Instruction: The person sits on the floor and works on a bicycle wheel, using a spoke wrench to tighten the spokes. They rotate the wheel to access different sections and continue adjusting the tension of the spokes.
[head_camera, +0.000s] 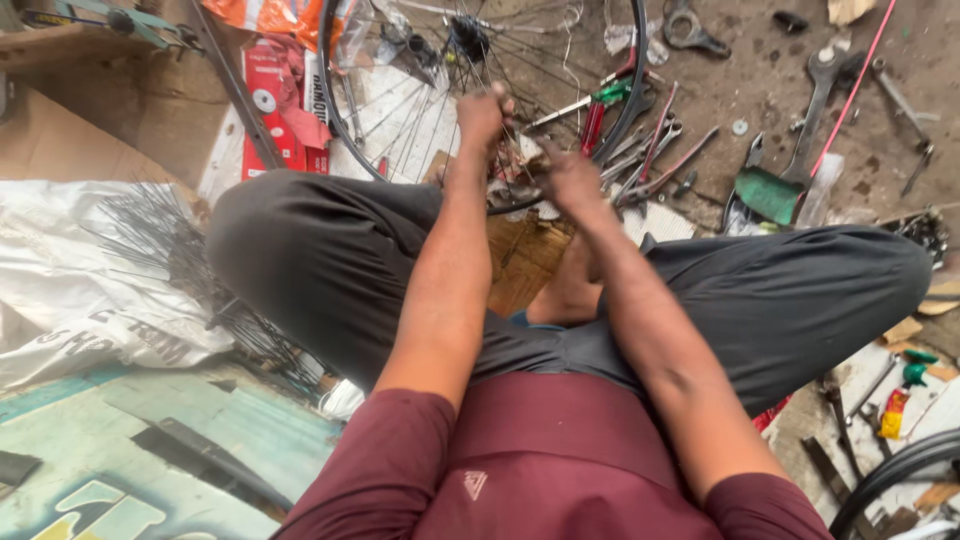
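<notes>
You sit cross-legged on a dirty floor with a bicycle wheel (400, 110) standing in front of your knees, its dark rim arcing from your left thigh round past your right hand, and its hub (468, 38) at the top of the view. To the right of the rim lies a scatter of wrenches (655, 150), a green-handled screwdriver (600, 97), a large spanner (815, 110) and a green dustpan-like scoop (768, 192). On your left a bundle of loose spokes (165, 245) rests on a white plastic sack (70, 290), and red cardboard packaging (280, 105) lies just beyond your left knee. Your left hand (482, 115) is clenched around the spokes (505, 70) near the rim. Your right hand (568, 180) is closed too, pinching something small at the rim beside the left; what it holds is too blurred to tell.
</notes>
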